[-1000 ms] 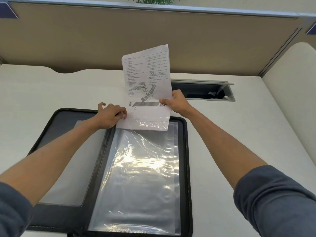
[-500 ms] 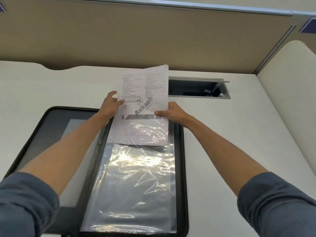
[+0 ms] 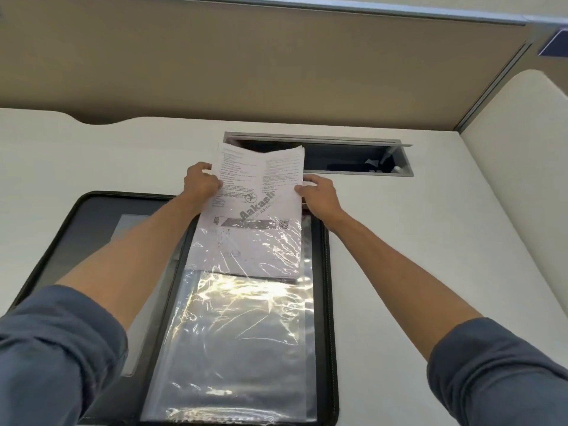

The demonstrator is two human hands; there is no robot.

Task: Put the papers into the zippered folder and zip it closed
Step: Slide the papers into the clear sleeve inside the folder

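A black zippered folder (image 3: pixel 333 302) lies open flat on the white desk, with a clear plastic sleeve (image 3: pixel 233 339) on its right half. A stack of printed papers (image 3: pixel 258 192) sits about halfway inside the sleeve's top opening, its lower part showing through the plastic. My left hand (image 3: pixel 199 182) grips the papers' left edge. My right hand (image 3: pixel 319 196) holds their right edge at the sleeve's top corner. The upper half of the papers sticks out past the folder's far edge.
A recessed cable tray (image 3: pixel 353 156) with an open lid is set in the desk just behind the papers. A tan partition wall (image 3: pixel 276 72) closes the back, and a white side panel (image 3: pixel 522 179) stands at the right.
The papers have slid down deeper into the plastic sleeve and tilted flatter. Both hands moved up along the sheets' side edges.
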